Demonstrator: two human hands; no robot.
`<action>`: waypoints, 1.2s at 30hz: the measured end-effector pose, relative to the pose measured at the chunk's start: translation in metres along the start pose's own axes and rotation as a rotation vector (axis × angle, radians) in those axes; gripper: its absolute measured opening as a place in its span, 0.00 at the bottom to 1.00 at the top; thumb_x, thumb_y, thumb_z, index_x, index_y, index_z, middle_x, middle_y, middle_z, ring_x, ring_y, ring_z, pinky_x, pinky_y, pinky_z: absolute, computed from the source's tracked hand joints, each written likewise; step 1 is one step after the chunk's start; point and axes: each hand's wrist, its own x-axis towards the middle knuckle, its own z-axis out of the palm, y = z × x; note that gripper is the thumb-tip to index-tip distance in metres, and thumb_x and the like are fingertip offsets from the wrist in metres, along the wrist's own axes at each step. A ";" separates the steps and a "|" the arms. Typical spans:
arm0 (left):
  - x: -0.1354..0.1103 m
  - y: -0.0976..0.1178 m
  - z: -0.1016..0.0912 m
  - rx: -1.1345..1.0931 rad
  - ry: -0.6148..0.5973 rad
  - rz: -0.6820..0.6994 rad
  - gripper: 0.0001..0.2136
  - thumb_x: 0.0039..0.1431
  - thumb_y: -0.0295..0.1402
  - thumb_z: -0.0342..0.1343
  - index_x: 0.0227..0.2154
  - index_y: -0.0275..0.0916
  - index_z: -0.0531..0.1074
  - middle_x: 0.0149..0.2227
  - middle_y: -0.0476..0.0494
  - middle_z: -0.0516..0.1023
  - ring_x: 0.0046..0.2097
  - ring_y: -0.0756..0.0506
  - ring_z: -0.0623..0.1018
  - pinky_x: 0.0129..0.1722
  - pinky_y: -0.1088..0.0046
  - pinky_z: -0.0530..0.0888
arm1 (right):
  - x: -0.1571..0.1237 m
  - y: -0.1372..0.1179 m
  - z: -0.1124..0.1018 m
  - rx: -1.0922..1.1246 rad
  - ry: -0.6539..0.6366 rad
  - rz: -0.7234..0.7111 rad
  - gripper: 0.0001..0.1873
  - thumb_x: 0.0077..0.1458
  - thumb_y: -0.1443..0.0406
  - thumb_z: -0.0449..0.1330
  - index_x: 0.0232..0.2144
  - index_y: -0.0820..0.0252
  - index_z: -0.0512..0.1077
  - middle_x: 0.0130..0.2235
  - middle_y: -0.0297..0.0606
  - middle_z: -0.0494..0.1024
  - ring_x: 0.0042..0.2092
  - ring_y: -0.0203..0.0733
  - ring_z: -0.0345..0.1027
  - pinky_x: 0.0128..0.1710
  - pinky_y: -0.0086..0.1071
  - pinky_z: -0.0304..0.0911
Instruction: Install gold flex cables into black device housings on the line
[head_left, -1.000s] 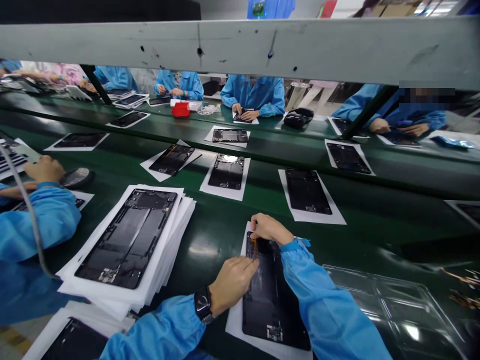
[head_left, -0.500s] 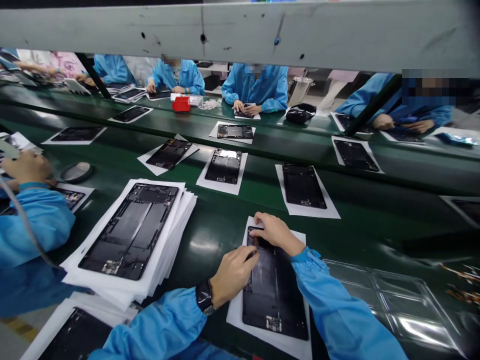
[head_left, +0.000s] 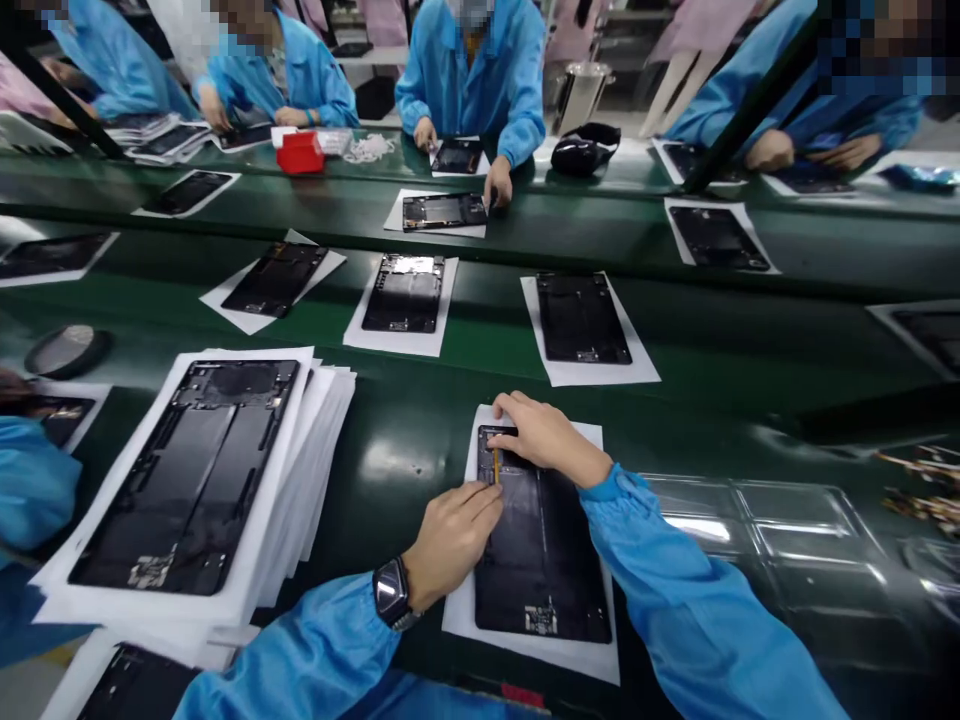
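At the far left of the feed, I saw a co-worker's blue sleeve at the edge of the dark green conveyor belt, with a round dark disc lying just beyond it. Beside them sat a thick stack of white paper sheets, and a black rectangular tablet back frame lay flat on top of the stack.

Further right, the left hand, with a black square smartwatch on its wrist, rested against the left edge of a second black tablet back panel. Its fingers were half curled and close together. The tips touched the panel near the lower end of a thin yellow-orange strip, and they gripped nothing that I could make out. That strip ran lengthways on the panel's upper left part, between the two hands. The panel itself lay flat on a single white paper sheet on the belt, right in front of the person.

The right hand lay across the panel's top left corner, fingers bent down onto it and over the strip's upper end. I could not tell whether they pinched the strip or only pressed on it. At the right, a clear moulded plastic tray lay near the panel, touching neither hand.
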 end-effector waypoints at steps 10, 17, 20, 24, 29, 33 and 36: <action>-0.001 0.000 0.000 0.022 -0.043 0.010 0.10 0.68 0.25 0.48 0.42 0.33 0.75 0.46 0.43 0.79 0.48 0.45 0.78 0.47 0.68 0.77 | -0.004 0.000 0.001 0.030 0.017 0.011 0.18 0.56 0.56 0.66 0.43 0.54 0.64 0.41 0.34 0.70 0.31 0.40 0.68 0.29 0.32 0.48; -0.002 -0.001 0.002 0.017 -0.062 0.003 0.11 0.68 0.25 0.47 0.42 0.34 0.75 0.47 0.43 0.79 0.49 0.45 0.77 0.47 0.68 0.77 | -0.005 -0.002 -0.001 0.019 0.005 0.021 0.18 0.56 0.56 0.65 0.43 0.55 0.64 0.42 0.36 0.70 0.32 0.41 0.69 0.29 0.33 0.51; 0.000 0.000 0.000 0.022 -0.074 0.000 0.11 0.68 0.26 0.47 0.42 0.34 0.75 0.47 0.42 0.79 0.49 0.45 0.77 0.47 0.68 0.77 | -0.005 -0.003 0.000 0.030 0.021 0.023 0.18 0.56 0.56 0.65 0.43 0.55 0.65 0.42 0.35 0.70 0.32 0.41 0.68 0.29 0.32 0.52; 0.003 0.003 -0.004 0.048 -0.142 0.018 0.10 0.68 0.26 0.47 0.41 0.33 0.74 0.47 0.40 0.78 0.50 0.44 0.76 0.47 0.67 0.77 | -0.012 0.000 -0.006 0.143 0.040 0.053 0.14 0.55 0.62 0.65 0.42 0.57 0.67 0.40 0.37 0.69 0.37 0.42 0.68 0.35 0.32 0.58; 0.008 0.009 -0.013 0.085 -0.226 -0.007 0.11 0.68 0.30 0.50 0.48 0.31 0.71 0.51 0.36 0.74 0.50 0.41 0.75 0.46 0.66 0.76 | -0.043 0.006 -0.026 0.459 -0.090 0.044 0.18 0.54 0.79 0.49 0.38 0.57 0.73 0.40 0.37 0.73 0.40 0.39 0.69 0.40 0.29 0.62; 0.007 0.009 -0.016 0.115 -0.302 -0.017 0.14 0.68 0.34 0.49 0.50 0.31 0.69 0.60 0.32 0.66 0.50 0.40 0.74 0.45 0.64 0.76 | -0.079 0.010 -0.033 0.568 -0.132 0.181 0.11 0.55 0.71 0.54 0.34 0.56 0.76 0.37 0.38 0.78 0.38 0.44 0.72 0.38 0.34 0.66; 0.007 0.008 -0.014 0.124 -0.333 0.011 0.14 0.67 0.29 0.47 0.51 0.30 0.68 0.59 0.31 0.67 0.52 0.39 0.72 0.48 0.62 0.75 | -0.104 0.008 -0.025 0.778 -0.121 0.286 0.06 0.54 0.61 0.60 0.31 0.56 0.75 0.30 0.38 0.79 0.33 0.45 0.73 0.34 0.36 0.68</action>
